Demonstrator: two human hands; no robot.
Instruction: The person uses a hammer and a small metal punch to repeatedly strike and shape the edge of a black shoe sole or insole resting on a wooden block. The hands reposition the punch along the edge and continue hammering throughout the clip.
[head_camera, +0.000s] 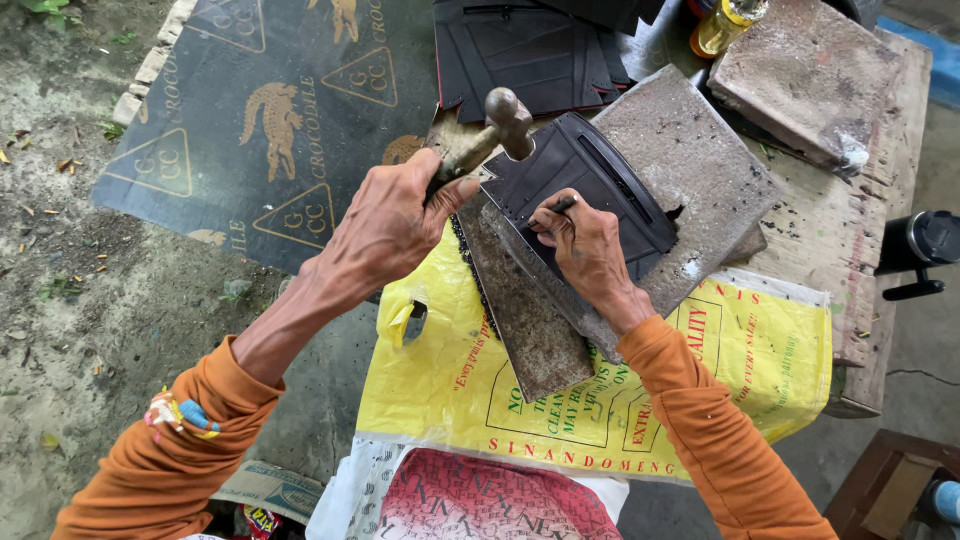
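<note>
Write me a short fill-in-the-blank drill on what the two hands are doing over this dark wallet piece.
1. The left hand grips a ____ with a metal head.
2. The right hand pinches a thin dark tool against the dark wallet piece, which lies on a grey ____ slab.
3. Under the slabs lies a sack whose main colour is ____.
4. Both sleeves are ____.

Missing words: hammer; stone; yellow; orange
</note>
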